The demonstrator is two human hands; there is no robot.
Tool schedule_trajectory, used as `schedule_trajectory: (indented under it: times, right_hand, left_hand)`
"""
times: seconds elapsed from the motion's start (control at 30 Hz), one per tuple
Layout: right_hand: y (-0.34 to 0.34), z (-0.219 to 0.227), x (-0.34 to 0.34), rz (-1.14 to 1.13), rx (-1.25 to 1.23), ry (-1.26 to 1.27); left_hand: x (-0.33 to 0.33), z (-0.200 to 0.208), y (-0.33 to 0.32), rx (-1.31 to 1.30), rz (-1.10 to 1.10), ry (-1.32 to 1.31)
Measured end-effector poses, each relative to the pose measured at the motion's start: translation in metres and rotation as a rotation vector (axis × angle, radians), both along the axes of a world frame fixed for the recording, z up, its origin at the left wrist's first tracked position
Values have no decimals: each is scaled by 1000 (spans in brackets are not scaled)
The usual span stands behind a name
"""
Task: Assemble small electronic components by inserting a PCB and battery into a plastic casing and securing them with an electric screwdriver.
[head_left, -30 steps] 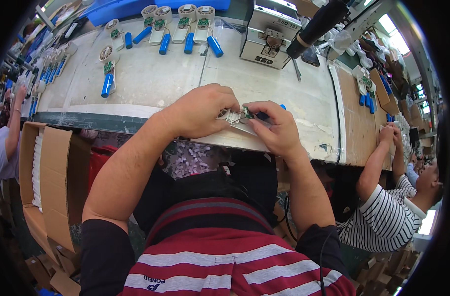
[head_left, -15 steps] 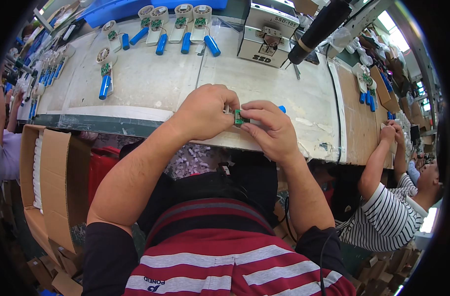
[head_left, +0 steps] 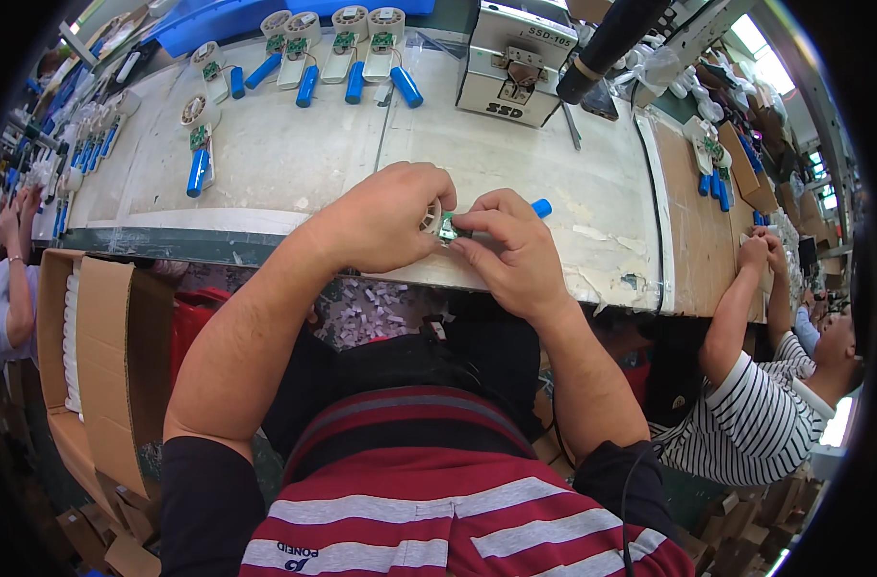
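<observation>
Above the table's front edge, my left hand (head_left: pixel 392 219) grips a white housing with a round slotted head (head_left: pixel 430 217), mostly hidden by the fingers. My right hand (head_left: pixel 515 252) pinches a small green circuit board (head_left: pixel 448 228) against that housing, thumb and fingertips closed on it. Past the right knuckles a blue cylindrical battery (head_left: pixel 541 208) shows one end; whether a wire joins it to the board is hidden. Similar white housings with boards and blue batteries (head_left: pixel 200 159) lie across the back and left of the table.
A white metal box-shaped device (head_left: pixel 511 72) stands at the back, beside a black cylindrical tool (head_left: pixel 592 72). Blue trays (head_left: pixel 212 24) line the far edge. An open cardboard box (head_left: pixel 106 356) is at lower left. A co-worker in a striped shirt (head_left: pixel 746 423) works at right; another person is at far left.
Both hands have shifted slightly left, and the board now sits closer against the round-headed housing, which shows more. More of the blue battery is visible behind my right hand.
</observation>
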State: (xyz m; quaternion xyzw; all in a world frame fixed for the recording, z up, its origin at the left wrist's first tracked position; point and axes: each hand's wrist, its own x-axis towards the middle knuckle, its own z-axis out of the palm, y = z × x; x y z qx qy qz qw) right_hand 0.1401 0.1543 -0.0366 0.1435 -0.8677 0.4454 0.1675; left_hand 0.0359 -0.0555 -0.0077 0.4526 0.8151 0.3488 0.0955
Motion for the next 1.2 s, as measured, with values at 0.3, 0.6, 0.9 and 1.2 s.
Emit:
schedule_trajectory:
  times: [0.3, 0.6, 0.9, 1.2]
  right_hand:
    - [0, 1, 5, -17, 72, 12]
    - [2, -4, 7, -122, 85, 70]
    - [6, -5, 0, -82, 91, 34]
    - [4, 0, 0, -60, 117, 61]
  left_hand:
    - [4, -2, 4, 63, 3, 64]
    - [1, -4, 5, 65, -29, 78]
    - [3, 2, 5, 21, -19, 84]
    - [0, 8, 6, -21, -47, 34]
